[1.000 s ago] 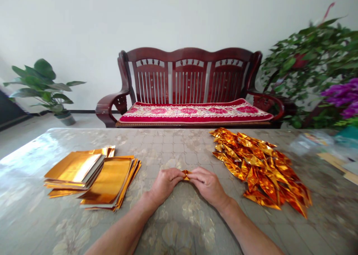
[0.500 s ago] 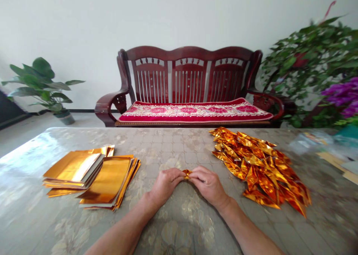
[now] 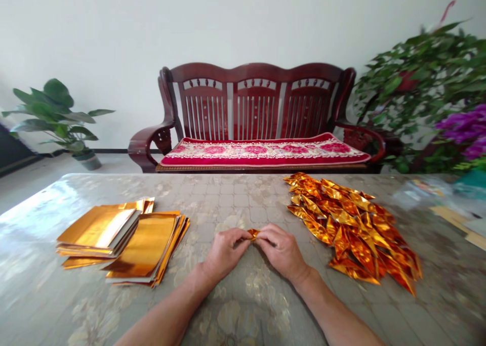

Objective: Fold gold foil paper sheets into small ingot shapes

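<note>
A small piece of folded gold foil paper (image 3: 253, 233) is held between my two hands above the middle of the table. My left hand (image 3: 227, 250) pinches its left end, thumb against fingers. At the right end, my right hand (image 3: 280, 249) grips it the same way. Only the shiny middle shows; the fingers cover both ends. Off to the left lie stacks of flat gold foil sheets (image 3: 146, 242), some with grey backs showing. On the right is a pile of folded gold foil pieces (image 3: 351, 224) with pointed ends.
The table (image 3: 228, 310) has a patterned, glossy cover. Clear plastic bags (image 3: 421, 193) and tan card strips (image 3: 451, 219) lie at its right side. Beyond its far edge stands a dark red wooden bench (image 3: 256, 103), with potted plants (image 3: 61, 116) on either side.
The fingers of both hands have shifted slightly around the foil piece, and my left thumb sits a little lower. The stacks and the pile look the same.
</note>
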A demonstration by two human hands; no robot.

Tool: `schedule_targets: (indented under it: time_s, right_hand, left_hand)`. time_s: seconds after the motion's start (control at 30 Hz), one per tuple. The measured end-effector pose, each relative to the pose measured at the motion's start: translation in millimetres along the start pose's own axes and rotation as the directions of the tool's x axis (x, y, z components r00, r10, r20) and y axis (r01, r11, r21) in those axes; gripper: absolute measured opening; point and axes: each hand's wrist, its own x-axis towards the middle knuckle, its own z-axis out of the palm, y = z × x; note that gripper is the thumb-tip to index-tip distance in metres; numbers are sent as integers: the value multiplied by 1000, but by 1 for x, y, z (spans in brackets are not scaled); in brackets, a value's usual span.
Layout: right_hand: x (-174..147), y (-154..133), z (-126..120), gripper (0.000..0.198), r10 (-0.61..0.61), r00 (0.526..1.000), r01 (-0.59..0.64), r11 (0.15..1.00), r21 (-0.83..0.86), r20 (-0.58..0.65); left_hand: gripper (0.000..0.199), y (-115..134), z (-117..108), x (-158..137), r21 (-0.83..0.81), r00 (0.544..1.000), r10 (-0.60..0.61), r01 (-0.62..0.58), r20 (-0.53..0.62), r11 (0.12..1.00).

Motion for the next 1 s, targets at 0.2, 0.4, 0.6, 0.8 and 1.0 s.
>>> schedule_targets:
  time_s: [0.2,0.4,0.6,0.8,1.0]
  right_hand:
    - [0,1,1,14,13,1000,-13,1000,7,-14]
    - [0,-3,1,14,9,1000,-9,1000,-5,-21]
    - [1,-5,1,16,31,999,-32,999,-11,-43]
    - [2,-8,0,16,25,998,-26,1000,-5,-51]
    - [1,-6,1,16,26,999,-27,1000,-11,-43]
  left_hand:
    - [10,0,-2,-1,-66,999,35,-33,25,997]
    - [10,1,-3,1,-68,999,28,-27,24,997]
    - [10,0,-3,1,-73,997,51,-47,58,996]
    - [13,1,-4,2,-70,997,48,-45,54,997]
    - [14,-2,-3,2,-88,997,56,-51,49,995]
